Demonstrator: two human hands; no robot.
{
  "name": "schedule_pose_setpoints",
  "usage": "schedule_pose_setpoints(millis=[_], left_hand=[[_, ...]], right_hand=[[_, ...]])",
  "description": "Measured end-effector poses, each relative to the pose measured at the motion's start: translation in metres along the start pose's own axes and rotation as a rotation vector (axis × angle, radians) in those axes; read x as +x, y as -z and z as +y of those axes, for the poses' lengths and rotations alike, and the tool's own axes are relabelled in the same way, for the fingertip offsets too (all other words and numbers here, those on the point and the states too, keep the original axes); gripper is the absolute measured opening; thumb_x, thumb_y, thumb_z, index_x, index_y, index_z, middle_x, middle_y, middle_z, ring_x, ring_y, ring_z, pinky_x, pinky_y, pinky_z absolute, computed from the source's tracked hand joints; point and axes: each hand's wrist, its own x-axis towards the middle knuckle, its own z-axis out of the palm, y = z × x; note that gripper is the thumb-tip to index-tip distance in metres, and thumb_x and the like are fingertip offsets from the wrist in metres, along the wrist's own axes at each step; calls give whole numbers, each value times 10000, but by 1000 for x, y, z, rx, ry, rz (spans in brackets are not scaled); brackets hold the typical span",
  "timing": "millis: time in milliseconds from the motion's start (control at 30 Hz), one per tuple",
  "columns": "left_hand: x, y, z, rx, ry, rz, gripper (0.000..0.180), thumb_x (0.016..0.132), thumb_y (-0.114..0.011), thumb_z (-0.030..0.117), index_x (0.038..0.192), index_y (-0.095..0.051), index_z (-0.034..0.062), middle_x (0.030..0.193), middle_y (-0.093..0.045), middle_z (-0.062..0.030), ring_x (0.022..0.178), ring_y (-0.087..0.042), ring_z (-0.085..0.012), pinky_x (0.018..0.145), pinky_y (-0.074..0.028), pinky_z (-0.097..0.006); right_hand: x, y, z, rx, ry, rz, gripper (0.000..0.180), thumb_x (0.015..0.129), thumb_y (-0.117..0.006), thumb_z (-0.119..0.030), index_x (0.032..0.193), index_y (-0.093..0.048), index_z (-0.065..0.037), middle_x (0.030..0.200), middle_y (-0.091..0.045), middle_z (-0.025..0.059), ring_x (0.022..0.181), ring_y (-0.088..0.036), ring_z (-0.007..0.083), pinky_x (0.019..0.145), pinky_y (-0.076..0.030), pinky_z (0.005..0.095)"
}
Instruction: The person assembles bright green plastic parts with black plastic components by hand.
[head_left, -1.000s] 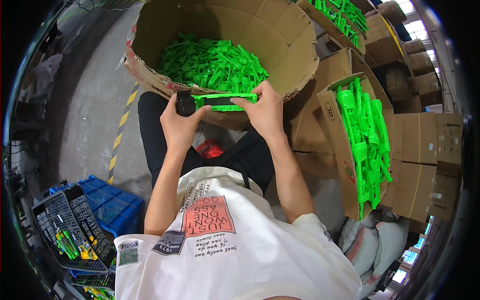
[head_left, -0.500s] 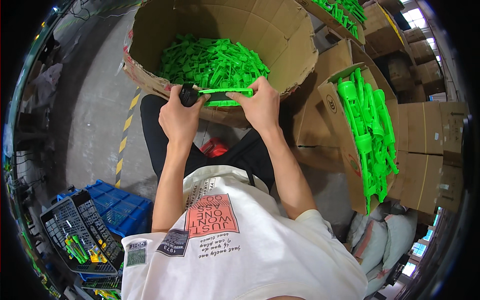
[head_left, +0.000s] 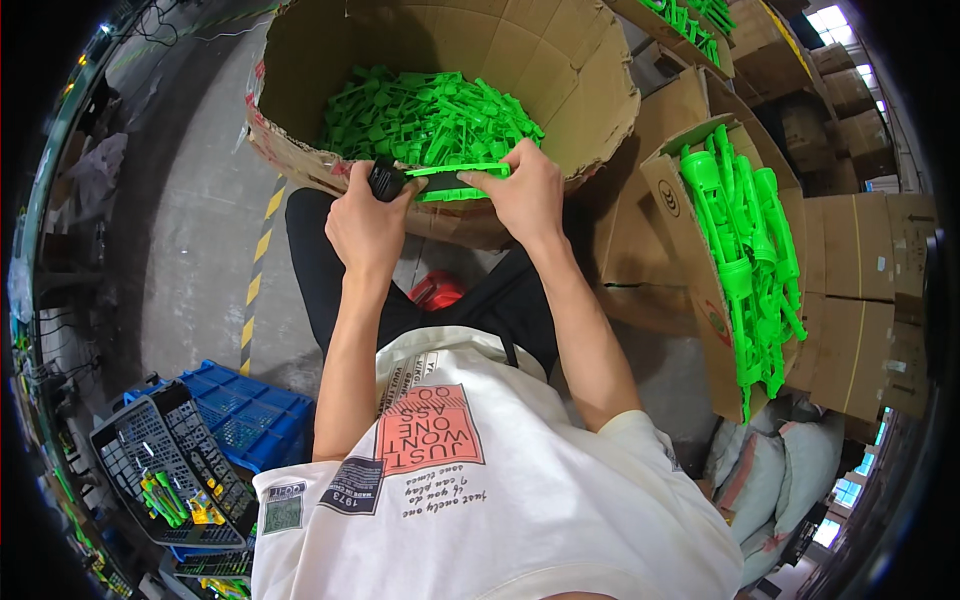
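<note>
My left hand [head_left: 365, 222] grips a black handle-like part [head_left: 385, 180] at the end of a long bright green plastic piece [head_left: 455, 171]. My right hand [head_left: 522, 192] holds the other end of that same green piece. Both hands hover over the near rim of a large round cardboard bin [head_left: 590, 120] heaped with many green plastic parts [head_left: 425, 115]. The piece lies roughly level between my hands.
A cardboard box [head_left: 690, 290] at the right holds long green assembled pieces [head_left: 745, 240]. More cardboard boxes [head_left: 860, 300] stack behind it. A blue crate [head_left: 250, 420] and a black basket [head_left: 165, 470] with small green and yellow items sit at lower left. A red object [head_left: 437, 292] lies between my legs.
Both hands stay on the green piece above the bin's rim. The hands have shifted slightly closer to the pile of green parts; the grip looks unchanged.
</note>
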Motion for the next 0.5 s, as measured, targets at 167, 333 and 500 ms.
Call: schedule_pose_setpoints(millis=[167, 333, 500], left_hand=[[0, -2, 2, 4, -18, -2, 619, 685, -827, 490, 1091, -643, 61, 803, -705, -178, 797, -685, -377, 695, -525, -435], [-1, -10, -2, 30, -95, 76, 514, 729, -799, 469, 1001, -616, 74, 727, -694, -130, 715, -682, -358, 633, -515, -440], [-6, -12, 2, 29, -83, 70, 539, 725, -799, 475, 992, -609, 47, 730, -696, -131, 709, -683, -355, 639, -516, -441]], right_hand=[[-1, -1, 0, 23, 19, 9, 426, 652, -892, -227, 790, -556, -4, 695, -627, 139, 624, -609, 267, 595, -467, 382], [-10, -9, -3, -45, 193, 167, 376, 699, -840, -199, 882, -600, 24, 843, -625, 191, 787, -620, 380, 680, -479, 439], [-17, 2, -7, -80, 187, 142, 313, 728, -810, -174, 912, -647, 21, 850, -627, 185, 779, -620, 373, 685, -484, 432]])
